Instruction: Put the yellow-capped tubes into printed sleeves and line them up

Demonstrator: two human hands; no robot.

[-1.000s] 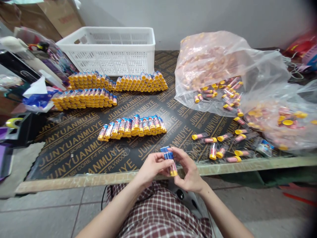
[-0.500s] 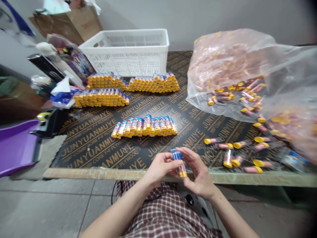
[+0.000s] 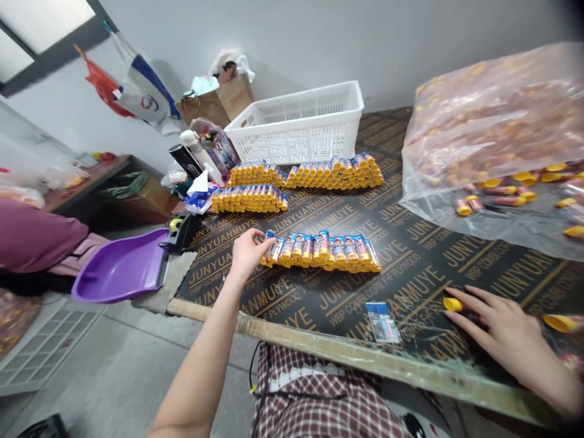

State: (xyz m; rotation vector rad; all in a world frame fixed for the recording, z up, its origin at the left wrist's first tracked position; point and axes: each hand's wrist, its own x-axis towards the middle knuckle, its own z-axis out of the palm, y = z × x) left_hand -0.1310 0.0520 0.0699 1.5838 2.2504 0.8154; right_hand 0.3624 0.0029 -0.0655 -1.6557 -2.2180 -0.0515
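My left hand (image 3: 250, 250) pinches a small tube with a blue-printed wrapper (image 3: 270, 233) at the left end of a row of similar wrapped tubes (image 3: 323, 246). Those tubes lie side by side with yellow caps facing me. Far to the right, my right hand (image 3: 506, 334) has its thumb and fingers around a yellow-capped tube (image 3: 452, 304); the palm side is hidden. Between the hands, near the table edge, lies a flat clear sleeve with a blue band (image 3: 383, 322).
Stacks of wrapped tubes (image 3: 337, 174) stand before a white plastic basket (image 3: 296, 137). A large clear bag (image 3: 493, 121) spills loose tubes at the right. A purple dustpan (image 3: 121, 267) is beyond the left table edge (image 3: 182, 307). Part of another person in pink (image 3: 36, 240) shows far left.
My hands have parted: the left went forward and left to the row with the wrapped tube, the right moved right to a loose tube. My view has turned left.
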